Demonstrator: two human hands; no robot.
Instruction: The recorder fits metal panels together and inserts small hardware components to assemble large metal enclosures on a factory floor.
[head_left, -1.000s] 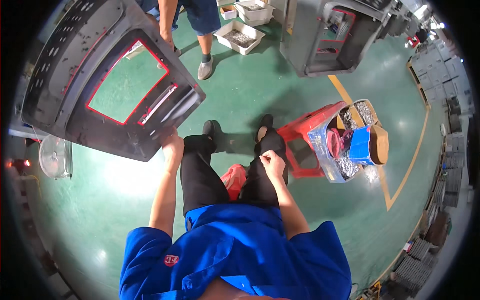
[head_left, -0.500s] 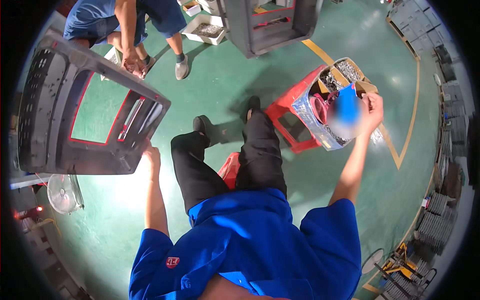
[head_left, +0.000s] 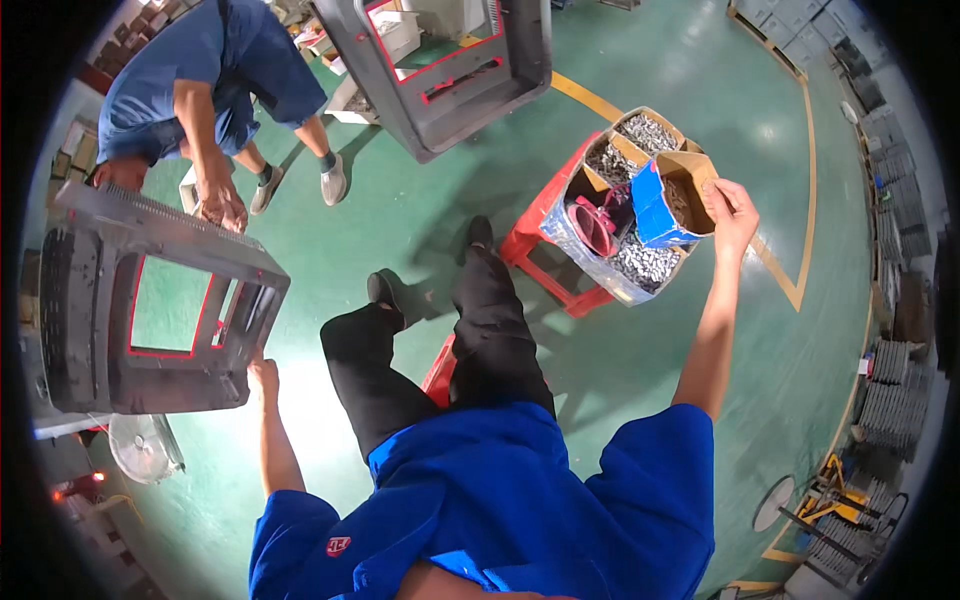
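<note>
My left hand (head_left: pixel 263 378) is closed on the lower right corner of a large grey plastic housing (head_left: pixel 180 388) with a red-edged window. My right hand (head_left: pixel 733 208) pinches the rim of a small blue cardboard box (head_left: pixel 657 212), whose brown inside faces up, tilted toward me. It sits at or just above a divided tub (head_left: pixel 622 284) of small metal parts (head_left: pixel 645 262); whether it rests there I cannot tell. Beside the box in the tub lies a dark pink round object (head_left: pixel 592 232). The tub stands on a red stool (head_left: pixel 530 240).
At upper left a co-worker in blue (head_left: pixel 190 75) bends over, one hand (head_left: pixel 222 208) by the housing's top edge. Another grey housing (head_left: pixel 430 135) stands ahead. A fan (head_left: pixel 143 448) is at left. Stacked grey pieces (head_left: pixel 890 410) and a yellow hand truck (head_left: pixel 850 500) line the right.
The blue box, blurred before, now shows sharply with its opening upward. The held housing appears turned and lower in the picture. The co-worker bends further over it. My whole view has shifted.
</note>
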